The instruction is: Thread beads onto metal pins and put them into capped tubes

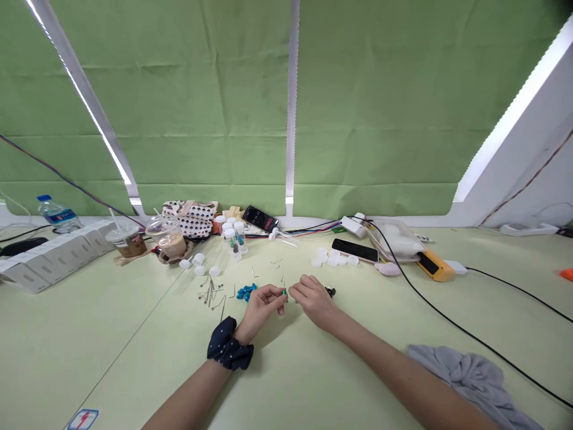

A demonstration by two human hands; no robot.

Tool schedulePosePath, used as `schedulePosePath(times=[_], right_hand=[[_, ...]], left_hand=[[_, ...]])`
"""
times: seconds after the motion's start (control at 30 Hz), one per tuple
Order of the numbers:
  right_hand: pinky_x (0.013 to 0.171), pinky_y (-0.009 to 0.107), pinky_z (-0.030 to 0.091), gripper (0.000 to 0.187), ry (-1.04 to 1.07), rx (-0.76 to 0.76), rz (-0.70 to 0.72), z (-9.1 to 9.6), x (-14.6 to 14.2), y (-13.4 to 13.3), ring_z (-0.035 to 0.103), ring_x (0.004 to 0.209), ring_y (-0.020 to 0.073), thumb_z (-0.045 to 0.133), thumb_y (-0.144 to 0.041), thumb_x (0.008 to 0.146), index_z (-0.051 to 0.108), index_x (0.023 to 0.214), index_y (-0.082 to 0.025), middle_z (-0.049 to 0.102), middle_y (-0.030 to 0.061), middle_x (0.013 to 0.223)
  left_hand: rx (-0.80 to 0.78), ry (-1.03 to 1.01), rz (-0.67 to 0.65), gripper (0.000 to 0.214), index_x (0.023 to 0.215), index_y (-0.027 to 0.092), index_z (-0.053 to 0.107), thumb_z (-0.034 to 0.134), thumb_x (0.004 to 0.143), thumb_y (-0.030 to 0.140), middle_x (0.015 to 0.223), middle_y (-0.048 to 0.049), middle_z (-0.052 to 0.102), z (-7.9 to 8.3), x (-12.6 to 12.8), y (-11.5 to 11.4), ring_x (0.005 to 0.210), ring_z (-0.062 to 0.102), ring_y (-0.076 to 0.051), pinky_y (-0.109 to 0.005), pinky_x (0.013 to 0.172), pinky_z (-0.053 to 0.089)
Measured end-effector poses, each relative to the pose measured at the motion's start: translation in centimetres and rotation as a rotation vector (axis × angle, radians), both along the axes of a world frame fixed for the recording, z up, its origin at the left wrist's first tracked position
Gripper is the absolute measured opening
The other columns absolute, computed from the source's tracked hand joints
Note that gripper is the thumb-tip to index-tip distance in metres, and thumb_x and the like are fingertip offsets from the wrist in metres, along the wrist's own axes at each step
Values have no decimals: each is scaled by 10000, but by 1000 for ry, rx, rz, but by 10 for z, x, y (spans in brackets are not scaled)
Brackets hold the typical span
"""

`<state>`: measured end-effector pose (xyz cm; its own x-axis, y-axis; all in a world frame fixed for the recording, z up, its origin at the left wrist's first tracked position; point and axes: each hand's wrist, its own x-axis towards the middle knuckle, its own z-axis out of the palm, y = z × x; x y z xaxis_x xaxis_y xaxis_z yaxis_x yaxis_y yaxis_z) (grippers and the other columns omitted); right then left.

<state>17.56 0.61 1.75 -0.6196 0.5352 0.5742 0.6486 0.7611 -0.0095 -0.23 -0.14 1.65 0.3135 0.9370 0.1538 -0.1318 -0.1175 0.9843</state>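
My left hand pinches a small shiny green metal piece between thumb and fingertips. Close by on its right, my right hand has its fingers pressed together; whatever they hold is hidden. Just left of my left hand lies a pile of small shiny blue pieces. Small black pieces show partly behind my right hand. Farther left, several thin metal rods with small knobbed ends lie loosely crossed. Small L-shaped hex keys are scattered beyond the hands.
White caps lie beyond my right hand, near a phone. Capped clear tubes stand at back left, near drink cups and another phone. A black cable crosses the right side, past a grey cloth.
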Motion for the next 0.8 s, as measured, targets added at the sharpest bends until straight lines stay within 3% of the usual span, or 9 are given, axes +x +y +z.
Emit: schedulePosePath(times=[0.33, 0.6, 0.8], right_hand=[[616, 287, 298, 266, 91, -87, -6, -12, -1, 5, 420, 649, 168, 301, -134, 898, 535, 777, -178, 519, 45, 627], [476, 198, 311, 234, 464, -711, -18, -5, -9, -3, 388, 439, 90, 303, -264, 905, 497, 791, -201, 520, -35, 545], [457, 195, 301, 263, 586, -905, -42, 2, -10, -3, 383, 417, 85, 373, -345, 872, 511, 717, -184, 529, -35, 489]], left_hand=[[3, -23, 30, 257, 810, 139, 586, 714, 659, 302, 601, 3, 604, -8, -2, 4, 514, 564, -118, -255, 541, 428], [45, 10, 48, 258, 825, 144, 581, 708, 665, 301, 585, 7, 598, -11, -2, 3, 541, 583, -133, -265, 559, 460], [71, 33, 59, 255, 842, 138, 598, 702, 671, 296, 623, -3, 602, -11, -1, 1, 563, 587, -137, -268, 564, 469]])
